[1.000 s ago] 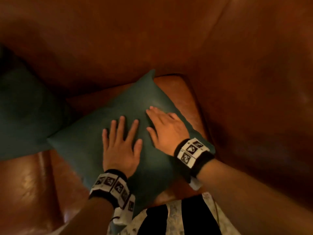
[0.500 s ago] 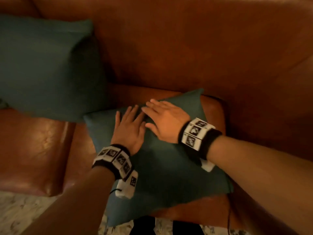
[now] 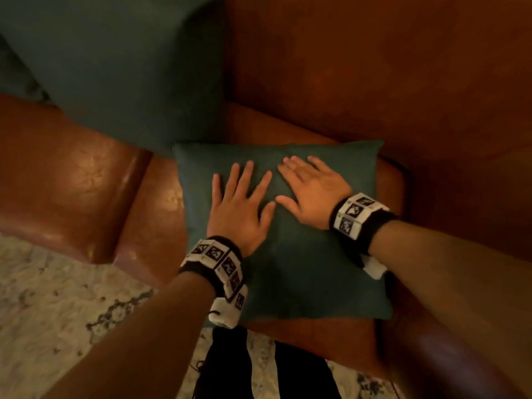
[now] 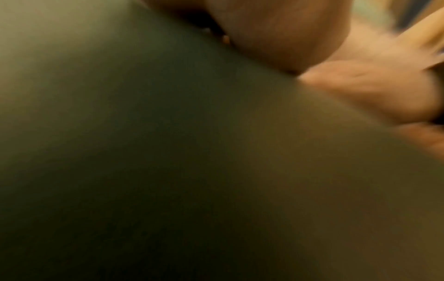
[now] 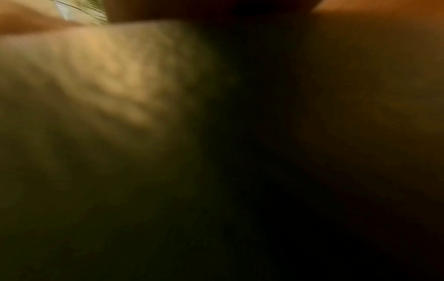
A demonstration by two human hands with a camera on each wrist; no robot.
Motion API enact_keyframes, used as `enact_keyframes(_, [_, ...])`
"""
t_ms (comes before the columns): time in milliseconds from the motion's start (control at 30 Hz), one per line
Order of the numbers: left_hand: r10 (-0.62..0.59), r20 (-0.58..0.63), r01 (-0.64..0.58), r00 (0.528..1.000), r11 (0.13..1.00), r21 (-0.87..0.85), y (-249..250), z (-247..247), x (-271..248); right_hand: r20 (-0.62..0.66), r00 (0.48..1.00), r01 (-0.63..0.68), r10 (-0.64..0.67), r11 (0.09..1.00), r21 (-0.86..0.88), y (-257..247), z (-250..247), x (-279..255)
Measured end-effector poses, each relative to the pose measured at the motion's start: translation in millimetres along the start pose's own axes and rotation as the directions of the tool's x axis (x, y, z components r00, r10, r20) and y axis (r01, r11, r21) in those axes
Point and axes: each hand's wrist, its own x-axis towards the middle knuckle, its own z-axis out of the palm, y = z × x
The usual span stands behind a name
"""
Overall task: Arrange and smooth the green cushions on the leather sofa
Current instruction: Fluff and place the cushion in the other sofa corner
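Head view: both palms flat on the green cushion (image 3: 302, 269).
Left hand (image 3: 240, 213) and right hand (image 3: 312, 194) press with straight fingers, side by side, its upper half; lower half lies toward the person.

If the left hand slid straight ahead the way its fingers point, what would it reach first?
Probably the far edge of the flat cushion under the left hand, then the upright green cushion or the sofa's backrest; depth is unclear.
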Motion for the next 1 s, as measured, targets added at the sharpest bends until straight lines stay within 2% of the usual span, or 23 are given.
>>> enact_keyframes(33, [-0.048,0.01,0.048,0.999,0.999,0.001,-5.8,8.6,-7.8,-0.001,0.999,-0.049,0.049,0.999,0.005,13.1,2.8,-3.7])
enact_keyframes(100, [-0.28,0.025,0.281,0.96,0.954,-0.102,-34.0,13.1,-31.5,-0.031,0.984,-0.177,0.177,0.984,0.018,47.2,3.4,-12.9])
enact_keyframes(167, [-0.505,0.146,0.522,0.851,0.842,-0.136,-69.9,16.0,-57.7,-0.027,0.938,-0.345,0.346,0.938,0.033,78.8,-6.6,-30.7])
enact_keyframes(233, [-0.637,0.267,0.682,0.723,0.719,-0.135,-104.5,12.8,-84.4,0.012,0.868,-0.494,0.496,0.861,0.123,94.0,-26.6,-54.0])
enact_keyframes(267, [-0.69,0.237,0.729,0.684,0.655,-0.199,-116.2,10.5,-97.3,0.005,0.847,-0.523,0.532,0.831,0.188,90.5,-35.4,-67.2])
enact_keyframes(300, [-0.709,0.183,0.728,0.681,0.626,-0.281,-116.9,5.1,-107.7,-0.044,0.843,-0.503,0.536,0.815,0.288,80.2,-41.1,-79.8])
enact_keyframes(333, [-0.669,0.142,0.672,0.73,0.663,-0.331,-105.5,-2.9,-112.7,-0.109,0.858,-0.427,0.501,0.816,0.389,63.4,-44.8,-90.1])
enact_keyframes(400, [-0.359,0.212,0.417,0.909,0.788,-0.453,-67.0,-10.6,-113.2,-0.076,0.946,-0.212,0.316,0.777,0.592,12.6,-38.3,-98.4])
enact_keyframes(433, [-0.161,0.31,0.312,0.937,0.783,-0.538,-38.3,-14.1,-110.3,0.099,0.976,-0.203,0.192,0.666,0.718,-15.1,-27.2,-97.6])
enact_keyframes(467, [0.018,0.435,0.272,0.9,0.757,-0.594,-11.2,-14.8,-106.9,0.336,0.941,-0.309,0.05,0.531,0.789,-40.4,-13.8,-94.1])
enact_keyframes(533, [0.176,0.626,0.324,0.759,0.732,-0.599,17.3,1.3,-92.3,0.668,0.723,-0.547,-0.178,0.442,0.711,-68.4,14.7,-85.0])
enact_keyframes(567, [0.163,0.731,0.461,0.662,0.68,-0.57,22.7,4.9,-84.8,0.752,0.623,-0.621,-0.217,0.447,0.643,-67.4,26.3,-82.7])
enact_keyframes(633, [0.121,0.911,0.66,0.394,0.653,-0.372,-0.7,24.6,-78.1,0.829,0.524,-0.685,-0.196,0.48,0.547,-45.7,39.2,-87.2])
enact_keyframes(667, [0.068,0.956,0.645,0.286,0.724,-0.244,-22.0,31.4,-82.4,0.851,0.502,-0.703,-0.154,0.501,0.505,-31.4,40.5,-92.7])
enact_keyframes(700, [-0.004,0.974,0.576,0.227,0.807,-0.131,-45.6,35.1,-90.5,0.871,0.481,-0.71,-0.098,0.54,0.453,-17.6,41.3,-99.2])
enact_keyframes(733, [-0.119,0.963,0.47,0.24,0.883,-0.009,-68.8,39.5,-101.5,0.886,0.462,-0.681,-0.034,0.627,0.378,-4.2,41.9,-107.8])
enact_keyframes(767, [-0.217,0.922,0.331,0.322,0.938,0.105,-88.9,41.8,-113.4,0.89,0.455,-0.593,0.041,0.759,0.269,8.0,39.0,-117.2])
enact_keyframes(800, [-0.277,0.873,0.272,0.401,0.946,0.175,-106.0,42.2,-124.1,0.871,0.472,-0.463,0.135,0.879,0.114,20.0,36.5,-126.4])
enact_keyframes(833, [-0.317,0.838,0.25,0.444,0.942,0.223,-122.6,44.6,-137.0,0.827,0.518,-0.32,0.217,0.946,-0.048,31.7,37.3,-135.7])
enact_keyframes(867, [-0.348,0.822,0.304,0.451,0.926,0.225,-131.5,45.1,-148.9,0.771,0.57,-0.251,0.285,0.953,-0.167,44.2,41.4,-145.8])
enact_keyframes(900, [-0.355,0.826,0.367,0.437,0.909,0.197,-135.9,45.9,-158.7,0.72,0.597,-0.31,0.355,0.929,-0.201,54.5,47.1,-156.9])
enact_keyframes(967, [-0.305,0.852,0.487,0.424,0.87,0.069,-130.9,52.6,-174.7,0.688,0.58,-0.536,0.436,0.84,-0.08,59.4,65.9,-176.1])
enact_keyframes(1000, [-0.288,0.846,0.54,0.449,0.842,0.0,-124.3,61.5,-182.9,0.707,0.564,-0.619,0.426,0.785,0.021,52.5,76.6,-182.7])
